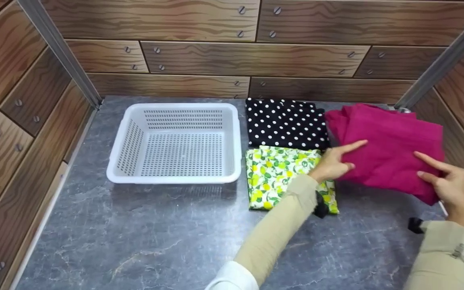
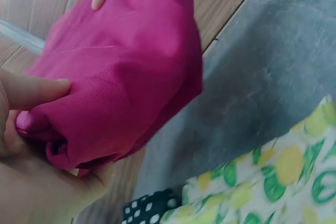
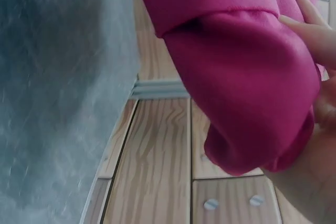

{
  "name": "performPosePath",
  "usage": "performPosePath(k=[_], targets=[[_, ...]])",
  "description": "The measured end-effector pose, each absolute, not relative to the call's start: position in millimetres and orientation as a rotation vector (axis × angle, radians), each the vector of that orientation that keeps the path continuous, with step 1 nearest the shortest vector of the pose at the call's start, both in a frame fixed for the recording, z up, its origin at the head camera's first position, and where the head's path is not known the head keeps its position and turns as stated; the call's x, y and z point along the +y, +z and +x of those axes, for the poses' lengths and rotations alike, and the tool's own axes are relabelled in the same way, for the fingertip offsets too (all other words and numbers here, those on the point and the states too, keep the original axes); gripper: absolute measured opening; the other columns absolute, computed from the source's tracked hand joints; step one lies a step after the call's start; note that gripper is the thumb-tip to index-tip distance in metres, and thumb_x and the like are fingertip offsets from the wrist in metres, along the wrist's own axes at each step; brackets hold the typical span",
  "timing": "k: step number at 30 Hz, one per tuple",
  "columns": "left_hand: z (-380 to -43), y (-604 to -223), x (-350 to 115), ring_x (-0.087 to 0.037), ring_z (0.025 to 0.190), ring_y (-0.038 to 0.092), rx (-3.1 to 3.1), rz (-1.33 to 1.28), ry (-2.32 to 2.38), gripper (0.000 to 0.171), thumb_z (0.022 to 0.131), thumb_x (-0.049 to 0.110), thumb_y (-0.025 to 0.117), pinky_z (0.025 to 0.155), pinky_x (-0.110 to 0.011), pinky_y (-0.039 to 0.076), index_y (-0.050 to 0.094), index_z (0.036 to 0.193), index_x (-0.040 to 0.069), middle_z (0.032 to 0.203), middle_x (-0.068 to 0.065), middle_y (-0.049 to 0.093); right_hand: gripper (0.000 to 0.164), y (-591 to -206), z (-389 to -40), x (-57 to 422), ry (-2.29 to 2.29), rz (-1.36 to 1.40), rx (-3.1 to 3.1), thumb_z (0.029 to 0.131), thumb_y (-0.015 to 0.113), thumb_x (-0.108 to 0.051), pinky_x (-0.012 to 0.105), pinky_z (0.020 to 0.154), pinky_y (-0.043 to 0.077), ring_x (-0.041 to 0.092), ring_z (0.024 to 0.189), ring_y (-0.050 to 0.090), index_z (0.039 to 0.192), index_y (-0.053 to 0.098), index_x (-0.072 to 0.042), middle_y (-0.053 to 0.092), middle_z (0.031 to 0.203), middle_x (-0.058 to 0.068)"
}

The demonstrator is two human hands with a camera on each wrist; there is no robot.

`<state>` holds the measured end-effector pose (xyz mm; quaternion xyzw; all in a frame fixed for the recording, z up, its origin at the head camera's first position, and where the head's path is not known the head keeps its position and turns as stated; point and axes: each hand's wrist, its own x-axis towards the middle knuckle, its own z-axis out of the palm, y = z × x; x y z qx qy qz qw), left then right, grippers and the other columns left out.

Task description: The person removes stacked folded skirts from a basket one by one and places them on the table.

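Note:
A folded magenta cloth (image 1: 393,149) is held up between both hands at the right, lifted off the tabletop. My left hand (image 1: 332,162) grips its left edge, with thumb and index finger on top and the other fingers underneath, as the left wrist view shows. On the opposite edge, my right hand (image 1: 451,187) holds the cloth the same way; its lower fingers are partly hidden by fabric. Below my left wrist lies a folded lemon-print cloth (image 1: 272,177). Behind that is a folded black cloth with white dots (image 1: 286,125), close to the magenta one.
A white plastic basket (image 1: 113,161) with perforated walls stands left of the folded cloths, nothing in it. Wood-patterned panels (image 1: 199,58) enclose the grey marbled table (image 1: 155,241) at the back and both sides.

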<state>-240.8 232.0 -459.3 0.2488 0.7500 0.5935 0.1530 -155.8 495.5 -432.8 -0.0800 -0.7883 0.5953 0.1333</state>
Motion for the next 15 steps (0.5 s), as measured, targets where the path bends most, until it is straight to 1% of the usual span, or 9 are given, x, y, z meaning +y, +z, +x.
performPosePath(k=[2,4,5,6,8,10,11,13,15], targets=[[-233.2,-465.6,245.9,-0.004,0.046,0.028,2.115,0.690,1.695,0.079,0.087,-0.012,0.065,0.046,-0.015,0.037,0.051,0.150,0.034,0.139,0.008,0.058,0.054,-436.9,-148.5,505.0,1.614,-0.284,-2.319,0.086,0.061,0.021,0.004,0.084,0.042,-0.008,0.105,0.055,0.126,0.073,-0.014,0.066,0.101,-0.030],[-224.3,-475.0,258.9,-0.004,0.047,0.031,2.063,0.651,1.678,0.085,0.086,-0.012,0.066,0.046,-0.016,0.039,0.048,0.152,0.038,0.148,0.008,0.052,0.054,-443.6,-140.4,514.5,1.510,-0.320,-2.362,0.086,0.061,0.019,0.002,0.090,0.036,-0.011,0.111,0.051,0.128,0.071,-0.014,0.065,0.101,-0.035],[-219.8,-480.6,264.3,-0.003,0.052,0.038,2.044,0.616,1.672,0.088,0.084,-0.013,0.067,0.048,-0.017,0.042,0.047,0.152,0.040,0.149,0.006,0.051,0.054,-447.4,-136.3,519.0,1.470,-0.333,-2.395,0.086,0.061,0.018,0.001,0.090,0.033,-0.013,0.112,0.049,0.128,0.071,-0.015,0.063,0.101,-0.038],[-215.4,-486.6,268.5,-0.001,0.059,0.045,2.048,0.590,1.652,0.089,0.083,-0.012,0.068,0.054,-0.017,0.045,0.046,0.152,0.041,0.148,0.004,0.052,0.054,-451.7,-132.6,522.8,1.416,-0.346,-2.443,0.087,0.062,0.016,0.000,0.091,0.032,-0.014,0.113,0.048,0.129,0.070,-0.017,0.061,0.101,-0.040],[-208.6,-499.9,272.9,-0.002,0.082,0.057,2.036,0.557,1.631,0.091,0.082,-0.011,0.069,0.070,-0.018,0.051,0.046,0.152,0.041,0.148,0.002,0.052,0.055,-462.0,-127.5,528.8,1.358,-0.343,-2.526,0.087,0.064,0.013,0.000,0.088,0.033,-0.016,0.111,0.047,0.129,0.071,-0.021,0.059,0.100,-0.043],[-204.0,-511.4,273.1,-0.003,0.106,0.056,2.033,0.549,1.621,0.089,0.081,-0.010,0.071,0.086,-0.019,0.049,0.047,0.153,0.037,0.146,0.000,0.054,0.055,-472.4,-125.0,533.8,1.336,-0.330,-2.607,0.086,0.066,0.011,0.001,0.083,0.035,-0.016,0.107,0.047,0.129,0.071,-0.024,0.056,0.098,-0.042],[-202.3,-516.2,272.1,-0.004,0.116,0.052,2.031,0.547,1.616,0.088,0.081,-0.009,0.072,0.093,-0.019,0.045,0.047,0.153,0.035,0.145,0.000,0.055,0.056,-477.5,-124.8,535.2,1.319,-0.316,-2.640,0.085,0.067,0.010,0.002,0.081,0.036,-0.016,0.106,0.047,0.128,0.072,-0.027,0.056,0.097,-0.041],[-199.9,-522.3,268.8,-0.003,0.121,0.050,2.021,0.548,1.596,0.086,0.082,-0.008,0.072,0.098,-0.018,0.040,0.046,0.154,0.030,0.146,0.001,0.054,0.059,-487.2,-125.8,537.3,1.277,-0.273,-2.697,0.084,0.068,0.010,0.002,0.081,0.036,-0.016,0.105,0.045,0.129,0.071,-0.027,0.055,0.100,-0.037],[-197.7,-522.8,266.1,-0.002,0.122,0.048,2.011,0.527,1.579,0.085,0.083,-0.007,0.071,0.098,-0.017,0.039,0.045,0.155,0.028,0.147,0.002,0.053,0.061,-494.9,-128.8,538.5,1.249,-0.231,-2.746,0.082,0.067,0.011,0.002,0.082,0.035,-0.016,0.106,0.043,0.131,0.070,-0.026,0.068,0.111,-0.015]])
